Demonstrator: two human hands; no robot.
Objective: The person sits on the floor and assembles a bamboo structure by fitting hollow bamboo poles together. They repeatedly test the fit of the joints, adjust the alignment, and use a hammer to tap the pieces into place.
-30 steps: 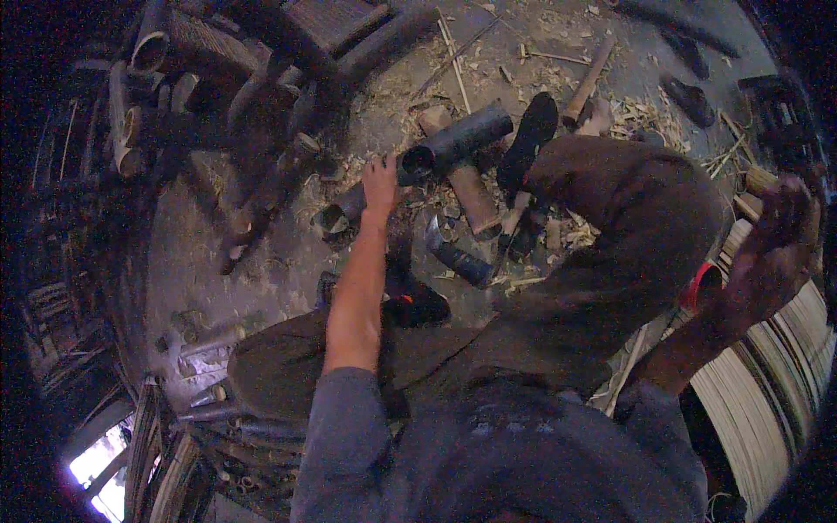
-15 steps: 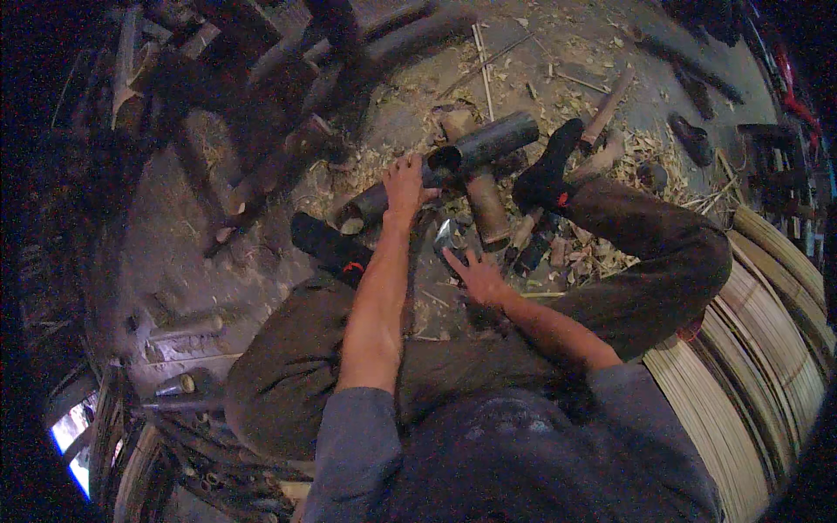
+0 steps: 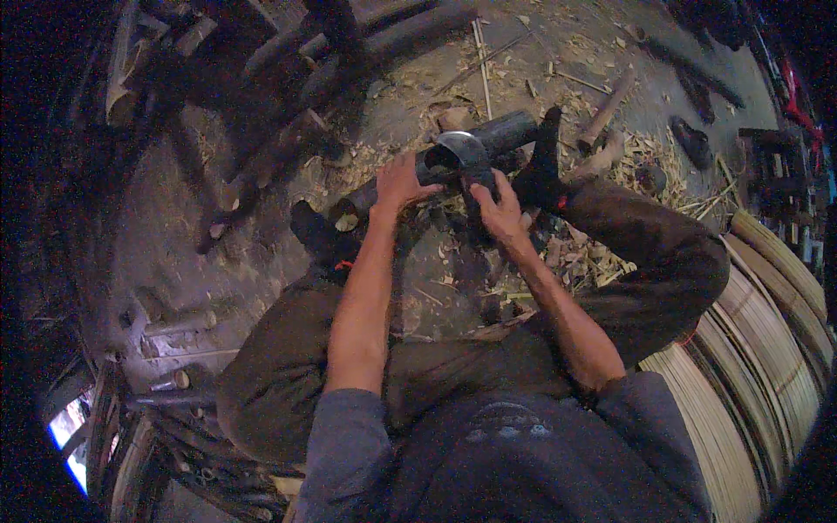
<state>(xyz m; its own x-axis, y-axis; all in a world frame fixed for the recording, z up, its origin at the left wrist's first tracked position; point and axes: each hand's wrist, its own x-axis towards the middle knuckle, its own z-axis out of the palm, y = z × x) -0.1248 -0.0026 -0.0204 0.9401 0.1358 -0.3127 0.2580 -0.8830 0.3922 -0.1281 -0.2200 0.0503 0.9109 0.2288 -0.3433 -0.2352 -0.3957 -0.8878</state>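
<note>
A dark, round log or tube [image 3: 514, 127] lies slanted across the floor between my feet, with a hollow cut into its middle. My left hand [image 3: 403, 185] lies over the log just left of the hollow, its fingers wrapped over the top and the thumb apart. My right hand [image 3: 500, 209] is closed on a curved-blade chopping tool [image 3: 471, 157]. The tool's bright, arched edge is at the hollow; whether it touches the wood I cannot tell. A shorter wood piece [image 3: 455, 118] lies under the log, partly hidden.
My dark-shod feet [image 3: 316, 234] flank the log. Pale wood shavings [image 3: 602, 257] litter the floor. Wooden pieces [image 3: 608, 109] lie at the far right, and more logs [image 3: 384, 48] at the far left. Bundles of pale split strips [image 3: 711, 418] curve beside my right knee.
My right hand has raised the tool up and away from me, from beside the log onto its hollow. My left hand has shifted slightly, still on the log.
</note>
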